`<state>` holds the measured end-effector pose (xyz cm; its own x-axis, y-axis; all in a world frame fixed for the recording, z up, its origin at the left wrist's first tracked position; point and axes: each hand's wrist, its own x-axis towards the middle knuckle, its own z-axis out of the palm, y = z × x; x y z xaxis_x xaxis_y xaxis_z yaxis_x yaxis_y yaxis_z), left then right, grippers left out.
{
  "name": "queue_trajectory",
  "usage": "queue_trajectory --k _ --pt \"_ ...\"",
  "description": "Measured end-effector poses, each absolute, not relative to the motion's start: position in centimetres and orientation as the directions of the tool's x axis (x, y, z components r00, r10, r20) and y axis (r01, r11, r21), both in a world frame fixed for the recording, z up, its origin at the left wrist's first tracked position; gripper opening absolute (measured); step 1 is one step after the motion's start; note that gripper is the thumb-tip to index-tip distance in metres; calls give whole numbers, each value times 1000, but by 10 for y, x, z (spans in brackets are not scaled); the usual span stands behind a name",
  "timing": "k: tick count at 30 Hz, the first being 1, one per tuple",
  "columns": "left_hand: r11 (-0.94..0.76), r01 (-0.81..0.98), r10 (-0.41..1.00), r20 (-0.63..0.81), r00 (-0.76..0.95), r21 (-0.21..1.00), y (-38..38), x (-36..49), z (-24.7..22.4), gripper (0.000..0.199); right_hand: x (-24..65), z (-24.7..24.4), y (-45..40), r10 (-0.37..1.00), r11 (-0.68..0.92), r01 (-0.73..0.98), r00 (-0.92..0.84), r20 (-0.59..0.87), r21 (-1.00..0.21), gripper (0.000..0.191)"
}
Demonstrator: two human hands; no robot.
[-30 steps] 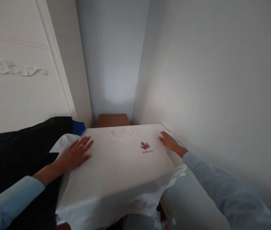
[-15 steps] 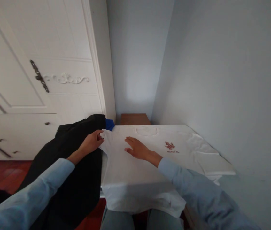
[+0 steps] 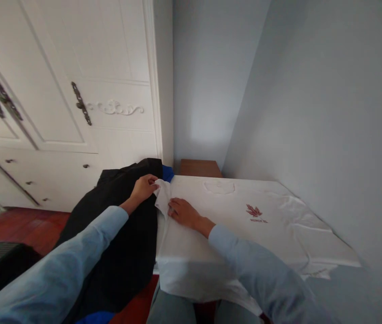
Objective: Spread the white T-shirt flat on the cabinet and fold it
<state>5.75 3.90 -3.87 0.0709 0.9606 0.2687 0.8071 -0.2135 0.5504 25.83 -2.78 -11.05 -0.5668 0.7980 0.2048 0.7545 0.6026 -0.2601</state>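
A white T-shirt (image 3: 207, 234) lies spread over a white table, with a red maple-leaf print on its chest and its lower part hanging over the front edge. My left hand (image 3: 144, 188) is closed in a pinch on the end of the shirt's left-side sleeve, holding it slightly lifted. Close by, my right hand (image 3: 184, 213) rests on the shirt beside the base of that sleeve, its fingers bent and gathered on the cloth at a fold. The fingertips of the right hand are partly hidden.
A black garment (image 3: 123, 252) with blue parts drapes beside the table on the left. Behind it stands a white wardrobe (image 3: 120, 54). A brown wooden piece (image 3: 201, 168) sits past the table's far edge. The grey wall (image 3: 329, 112) borders the right side.
My right hand has moved left across the shirt to the sleeve base, and its fingers have bent onto the cloth. The pinched sleeve is now raised and folded. The view has swung left.
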Motion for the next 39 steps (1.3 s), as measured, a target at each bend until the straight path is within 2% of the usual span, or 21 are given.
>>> queue_trajectory --k 3,6,10,13,15,18,22,24,28,30,34,36,39 --pt "-194 782 926 374 -54 593 54 60 -22 31 258 -116 -33 807 589 764 -545 226 -263 40" --pt "-230 791 848 515 -123 567 58 72 -8 38 256 -119 -34 810 585 763 -534 241 -275 37" --pt "-343 821 800 600 1 457 43 87 -10 46 257 -119 -33 796 604 741 -547 258 -292 36" --pt "-301 889 854 513 90 344 29 80 -21 62 263 -113 -41 766 642 706 -569 300 -299 35" --pt "-191 930 911 410 49 313 26 66 -29 68 266 -106 -51 712 698 648 -590 380 -303 34" --pt "-51 944 966 258 -37 326 30 44 -35 53 269 -93 -67 600 795 542 -637 485 -272 30" --pt "-18 949 985 166 -37 314 41 35 -33 24 270 -80 -83 543 836 491 -680 492 -244 23" --pt "-16 948 986 163 -38 317 44 37 -30 21 275 -78 -89 571 817 524 -671 473 -242 28" --pt "60 938 984 139 -114 342 43 38 -24 30 303 -84 -98 654 739 637 -598 463 -221 34" --pt "112 930 982 105 -158 349 39 35 -22 33 326 -88 -98 714 683 673 -531 456 -285 33" --pt "163 918 983 25 -184 362 32 26 -17 29 382 -99 -84 864 492 691 -315 392 -529 33" --pt "185 905 981 -25 -190 383 32 25 -16 32 407 -106 -75 906 403 663 -190 379 -630 34" --pt "206 868 979 -103 -179 451 34 29 -18 35 434 -117 -67 934 297 633 -38 354 -715 36"
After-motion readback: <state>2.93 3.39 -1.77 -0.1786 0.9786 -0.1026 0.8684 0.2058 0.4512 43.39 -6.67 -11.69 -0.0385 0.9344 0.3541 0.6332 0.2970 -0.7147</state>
